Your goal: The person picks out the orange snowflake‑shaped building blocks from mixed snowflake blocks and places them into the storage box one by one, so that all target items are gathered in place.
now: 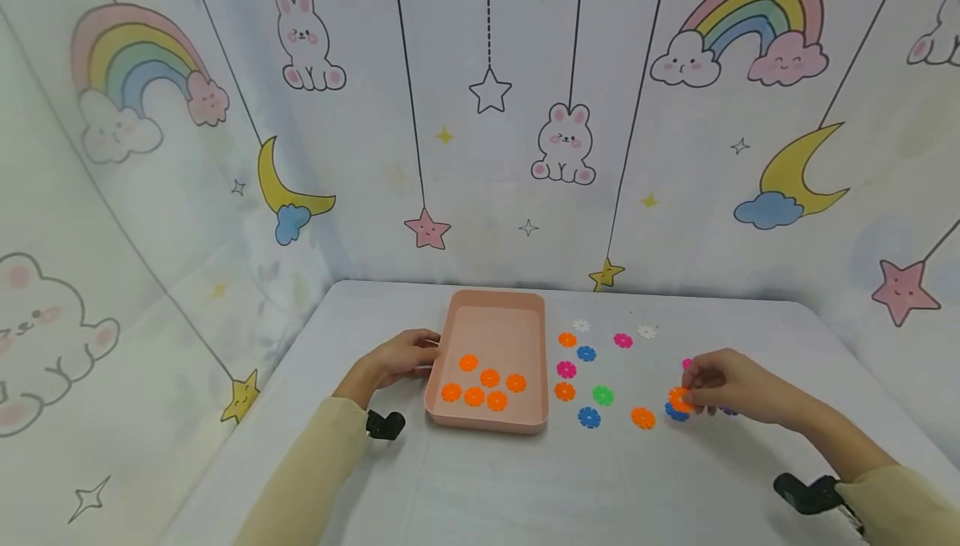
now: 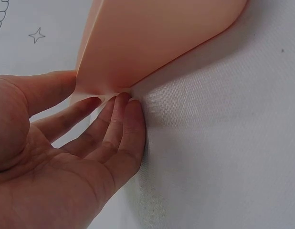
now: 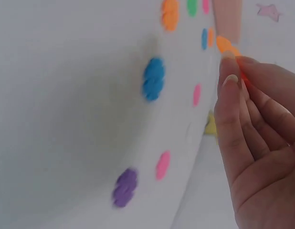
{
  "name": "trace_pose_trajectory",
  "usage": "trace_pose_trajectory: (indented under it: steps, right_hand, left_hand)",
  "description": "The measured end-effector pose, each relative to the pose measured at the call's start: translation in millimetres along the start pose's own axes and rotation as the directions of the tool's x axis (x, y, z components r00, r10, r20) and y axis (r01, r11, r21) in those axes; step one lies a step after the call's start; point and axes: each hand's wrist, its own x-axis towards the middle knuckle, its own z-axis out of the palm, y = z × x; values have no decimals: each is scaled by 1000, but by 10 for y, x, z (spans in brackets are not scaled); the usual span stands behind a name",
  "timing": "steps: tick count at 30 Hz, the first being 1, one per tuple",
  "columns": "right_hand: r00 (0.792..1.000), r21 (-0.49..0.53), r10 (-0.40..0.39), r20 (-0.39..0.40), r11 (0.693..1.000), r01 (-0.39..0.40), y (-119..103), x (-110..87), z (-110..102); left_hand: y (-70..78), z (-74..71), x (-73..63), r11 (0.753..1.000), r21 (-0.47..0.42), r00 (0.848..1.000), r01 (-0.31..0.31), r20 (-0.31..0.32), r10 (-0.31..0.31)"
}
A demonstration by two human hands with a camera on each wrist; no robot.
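At the left long side of a pink tray [image 1: 495, 323], my left hand [image 1: 405, 354] holds the edge. The left wrist view shows the thumb at the tray wall [image 2: 152, 38] and bent fingertips near its base. Several orange flower-shaped discs lie in the tray's near half, one of them an orange disc [image 1: 490, 378]. My right hand [image 1: 731, 383] pinches another orange flower-shaped disc [image 1: 679, 399] between thumb and fingers, raised above the table in the right wrist view. In the head view it overlaps a blue disc [image 1: 677, 414].
Right of the tray lie loose discs: a green disc [image 1: 603, 396], a blue disc [image 1: 588, 418], an orange disc [image 1: 643, 418], a pink disc [image 1: 623, 341] and a white disc [image 1: 647, 333], among others. A purple disc [image 3: 125, 187] lies near the right hand. A patterned curtain [image 1: 487, 154] hangs behind the table.
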Motion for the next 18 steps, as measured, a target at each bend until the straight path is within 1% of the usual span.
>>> trace_pose_trajectory:
  steps: [4,8,13,18]
  right_hand:
    - [999,-31,-13,-33,999,12,-264,155,70]
    - [997,-42,-52,-50,998,50,-516,331,140]
    - [994,-28,-81,-67,996,80,-781,632,240]
    - [993,-26,-97,-63,995,96,-945,961,414]
  left_hand:
    - [-7,9,-1,1000,1,1000,4,-2,-4]
    - [-10,10,0,1000,-4,1000,4,-1,-4]
    - [-5,-2,6,1000,-3,1000,4,-2,-4]
    - [-10,-11,17,1000,-9,1000,3,-2,-3]
